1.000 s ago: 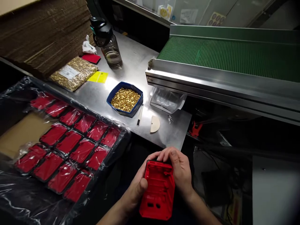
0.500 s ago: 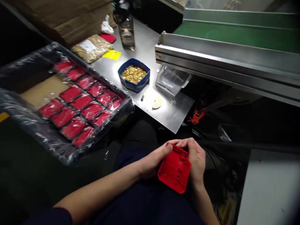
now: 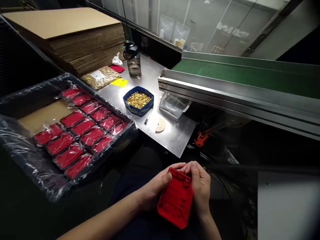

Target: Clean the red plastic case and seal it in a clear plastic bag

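Note:
A red plastic housing [image 3: 173, 200], its hollow side with small posts facing up, is held low in front of me. My left hand [image 3: 156, 186] grips its left edge, thumb over the upper left corner. On the other side my right hand [image 3: 201, 186] has its fingers bent at the upper right corner, touching the housing; its fingertips are partly hidden. Beyond, on the metal table [image 3: 172, 145], a blue bin [image 3: 138, 111] holds many small brass-coloured parts. Left of me, a crate [image 3: 25, 166] lined with dark plastic contains several red pieces [image 3: 83, 126] in clear wrap.
A green conveyor belt [image 3: 212, 73] with a metal side rail crosses the right. On the table are a water bottle [image 3: 134, 63], a bag of brass parts [image 3: 102, 77], a clear tray [image 3: 172, 106], a round disc [image 3: 160, 125] and a marker [image 3: 148, 117]. Stacked cardboard [image 3: 87, 50] stands behind.
My view has tilted up, showing more of the cardboard stack and the wall behind the conveyor. Both hands keep hold of the red housing, which appears lower and slightly left in the picture.

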The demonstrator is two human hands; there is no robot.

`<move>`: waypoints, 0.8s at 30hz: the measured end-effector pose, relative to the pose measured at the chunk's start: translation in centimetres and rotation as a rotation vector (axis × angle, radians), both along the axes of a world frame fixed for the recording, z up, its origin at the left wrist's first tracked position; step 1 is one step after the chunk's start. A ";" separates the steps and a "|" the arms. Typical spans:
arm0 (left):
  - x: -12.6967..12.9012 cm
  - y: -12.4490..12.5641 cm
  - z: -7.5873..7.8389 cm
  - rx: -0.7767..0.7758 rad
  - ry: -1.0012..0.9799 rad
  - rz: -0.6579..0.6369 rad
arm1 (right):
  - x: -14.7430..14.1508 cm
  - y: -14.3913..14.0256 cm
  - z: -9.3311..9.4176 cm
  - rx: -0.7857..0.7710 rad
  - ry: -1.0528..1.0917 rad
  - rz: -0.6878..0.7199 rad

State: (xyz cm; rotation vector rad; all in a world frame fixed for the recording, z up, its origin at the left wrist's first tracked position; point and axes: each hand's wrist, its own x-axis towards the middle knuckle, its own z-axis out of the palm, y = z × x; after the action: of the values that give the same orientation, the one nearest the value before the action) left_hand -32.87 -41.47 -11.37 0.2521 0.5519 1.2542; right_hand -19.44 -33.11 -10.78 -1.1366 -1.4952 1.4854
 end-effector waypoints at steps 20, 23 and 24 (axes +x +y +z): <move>-2.3 5.1 0.7 0.080 0.178 -0.121 | -0.7 4.5 -0.4 -0.002 0.187 0.144; -2.2 5.0 0.5 0.068 0.161 -0.148 | -0.7 4.0 -0.7 0.009 0.147 -0.007; -2.2 5.0 0.4 0.059 0.155 -0.157 | -0.7 3.9 -0.8 0.009 0.135 -0.060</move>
State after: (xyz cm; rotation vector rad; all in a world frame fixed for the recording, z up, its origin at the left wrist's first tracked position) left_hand -35.08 -36.46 -10.98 0.4369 0.6168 1.1050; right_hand -20.18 -29.26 -11.61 -1.0454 -1.3630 1.4830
